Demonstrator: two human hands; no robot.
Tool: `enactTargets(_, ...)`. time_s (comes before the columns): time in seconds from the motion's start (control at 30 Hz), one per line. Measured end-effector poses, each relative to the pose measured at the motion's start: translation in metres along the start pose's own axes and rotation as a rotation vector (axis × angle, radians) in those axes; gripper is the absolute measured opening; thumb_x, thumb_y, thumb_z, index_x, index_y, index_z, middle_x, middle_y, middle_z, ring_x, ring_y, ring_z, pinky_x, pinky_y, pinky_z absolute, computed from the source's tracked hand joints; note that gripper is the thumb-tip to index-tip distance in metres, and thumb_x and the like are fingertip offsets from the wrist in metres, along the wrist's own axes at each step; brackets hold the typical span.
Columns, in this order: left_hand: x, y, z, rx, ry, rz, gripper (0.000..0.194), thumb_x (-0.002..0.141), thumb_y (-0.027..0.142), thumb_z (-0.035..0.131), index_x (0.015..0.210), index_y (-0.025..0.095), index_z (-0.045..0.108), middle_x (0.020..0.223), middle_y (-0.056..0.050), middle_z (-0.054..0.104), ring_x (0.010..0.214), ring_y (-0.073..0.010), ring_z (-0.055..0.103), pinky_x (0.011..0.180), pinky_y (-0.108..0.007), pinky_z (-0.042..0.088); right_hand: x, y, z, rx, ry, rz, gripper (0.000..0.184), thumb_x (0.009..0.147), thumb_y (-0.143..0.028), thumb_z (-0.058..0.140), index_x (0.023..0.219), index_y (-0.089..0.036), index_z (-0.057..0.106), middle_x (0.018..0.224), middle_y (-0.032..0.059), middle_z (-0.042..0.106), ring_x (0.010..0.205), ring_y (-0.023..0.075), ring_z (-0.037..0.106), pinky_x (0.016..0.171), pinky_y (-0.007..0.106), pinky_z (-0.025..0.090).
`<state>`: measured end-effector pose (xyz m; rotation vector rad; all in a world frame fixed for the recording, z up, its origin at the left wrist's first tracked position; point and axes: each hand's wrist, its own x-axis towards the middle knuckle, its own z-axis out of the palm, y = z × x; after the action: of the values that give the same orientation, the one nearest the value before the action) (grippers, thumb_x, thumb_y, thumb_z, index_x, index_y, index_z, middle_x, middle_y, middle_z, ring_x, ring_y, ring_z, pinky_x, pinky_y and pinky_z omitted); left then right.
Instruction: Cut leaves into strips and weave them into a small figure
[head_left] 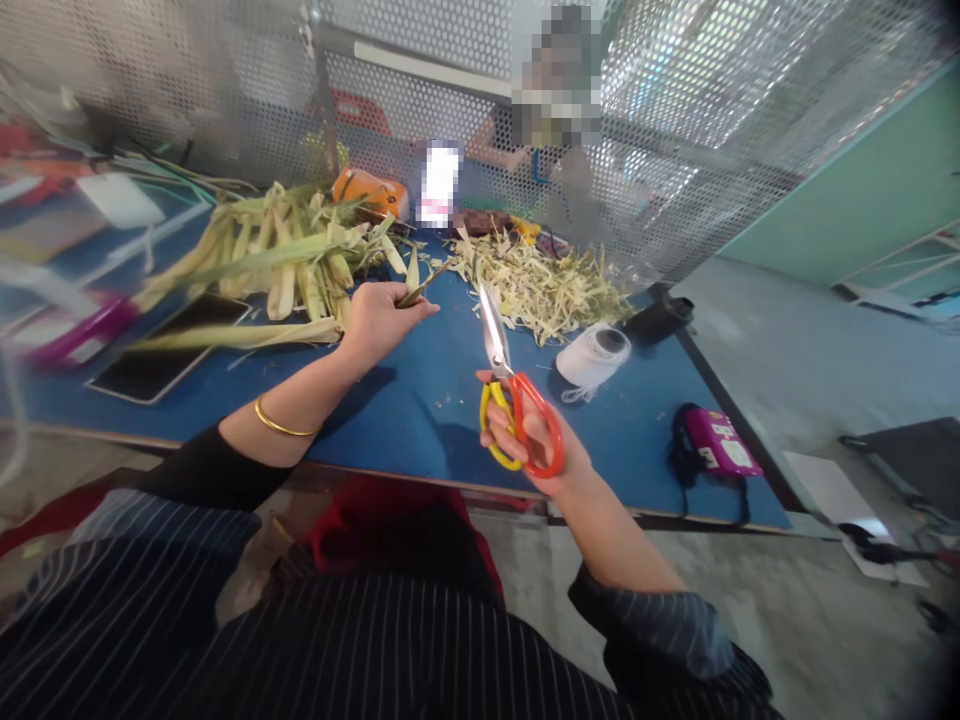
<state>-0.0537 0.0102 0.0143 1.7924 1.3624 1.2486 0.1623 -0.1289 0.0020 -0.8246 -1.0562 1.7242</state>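
My left hand pinches a narrow green strip of husk above the blue table, its tip pointing away to the right. In my right hand is a pair of scissors with one red and one yellow handle; the fingers pass through the loops. The blades point away from me, looking nearly closed, apart from the strip. Left of my left hand lies a heap of long pale-green husks. Beyond the scissors spreads a pile of cut scraps.
A cone of white thread and a black cylinder stand right. A dark flat tablet-like thing lies left, a purple device near the right edge. A lit phone leans against the perforated metal screen; a person sits behind it.
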Motion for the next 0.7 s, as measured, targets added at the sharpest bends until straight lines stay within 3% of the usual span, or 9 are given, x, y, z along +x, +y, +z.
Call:
enactTargets(0.1, -0.002, 0.002, 0.000, 0.022, 0.007, 0.026, 0.030, 0.070, 0.043, 0.069, 0.069, 0.013, 0.070, 0.057, 0.001, 0.053, 0.056, -0.0103, 0.041, 0.052, -0.022, 0.029, 0.007, 0.001, 0.014, 0.115, -0.110, 0.042, 0.075, 0.062, -0.072, 0.066, 0.120, -0.024, 0.057, 0.079, -0.0027, 0.046, 0.051, 0.0062, 0.034, 0.070, 0.033, 0.050)
enactTargets(0.2, -0.003, 0.004, 0.000, 0.059, 0.016, 0.067, 0.027, 0.072, 0.038, 0.066, 0.064, 0.012, 0.067, 0.054, 0.002, 0.049, 0.055, -0.0097, 0.039, 0.052, -0.023, 0.027, 0.015, 0.002, 0.024, 0.177, -0.173, 0.088, 0.088, 0.064, -0.087, 0.043, 0.119, -0.020, 0.056, 0.077, 0.0002, 0.049, 0.054, 0.0093, 0.037, 0.064, 0.033, 0.049)
enactTargets(0.27, -0.004, 0.006, 0.000, 0.091, 0.040, 0.093, 0.026, 0.073, 0.033, 0.063, 0.057, 0.012, 0.062, 0.051, 0.003, 0.042, 0.054, -0.0091, 0.035, 0.051, -0.023, 0.025, 0.020, 0.002, 0.028, 0.235, -0.202, 0.098, 0.090, 0.070, -0.088, 0.028, 0.117, -0.018, 0.056, 0.074, -0.0007, 0.048, 0.050, 0.0081, 0.035, 0.061, 0.032, 0.048)
enactTargets(0.37, -0.005, 0.008, 0.001, 0.116, 0.058, 0.109, 0.029, 0.073, 0.030, 0.061, 0.050, 0.014, 0.054, 0.049, 0.004, 0.034, 0.053, -0.0087, 0.032, 0.050, -0.023, 0.024, 0.024, 0.004, 0.031, 0.295, -0.221, 0.089, 0.084, 0.076, -0.083, 0.024, 0.115, -0.016, 0.057, 0.074, -0.0019, 0.047, 0.046, 0.0064, 0.035, 0.059, 0.030, 0.046)
enactTargets(0.7, -0.007, 0.013, 0.001, 0.106, 0.040, 0.082, 0.017, 0.070, 0.024, 0.061, 0.056, 0.013, 0.060, 0.054, 0.001, 0.051, 0.059, -0.0109, 0.040, 0.054, -0.022, 0.029, 0.025, 0.003, 0.040, 0.289, -0.198, 0.106, 0.077, 0.083, -0.076, 0.021, 0.111, -0.015, 0.059, 0.071, -0.0022, 0.048, 0.046, 0.0061, 0.037, 0.059, 0.029, 0.044)
